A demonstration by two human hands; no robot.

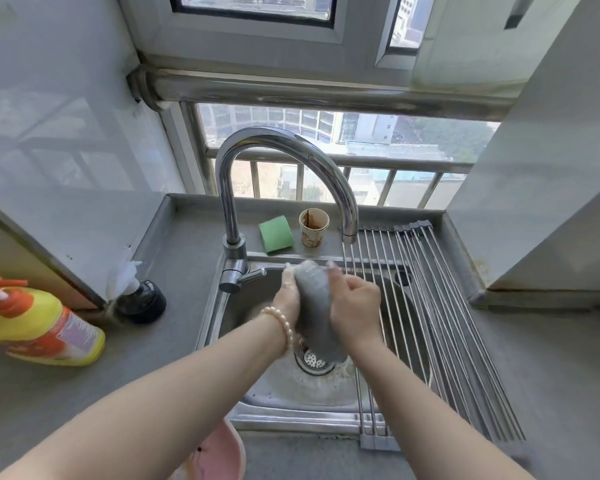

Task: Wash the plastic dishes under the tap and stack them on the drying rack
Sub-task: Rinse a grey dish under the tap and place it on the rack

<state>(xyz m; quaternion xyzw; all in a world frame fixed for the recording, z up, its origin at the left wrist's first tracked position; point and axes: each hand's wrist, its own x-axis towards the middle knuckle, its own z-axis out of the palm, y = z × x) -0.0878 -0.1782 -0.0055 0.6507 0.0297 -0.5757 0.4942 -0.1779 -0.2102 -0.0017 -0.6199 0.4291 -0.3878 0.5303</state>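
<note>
Hovering over the sink (pixel 243 393), a grey plastic dish (pixel 315 306) is held on edge between both hands. It is grasped from nine o'clock by the left hand (pixel 286 299) and from three o'clock by the right hand (pixel 355 306), fingers curled round it. At three o'clock the drying rack (pixel 440 323) is laid across the basin; at twelve o'clock the tap (pixel 284 174) is mounted.
</note>
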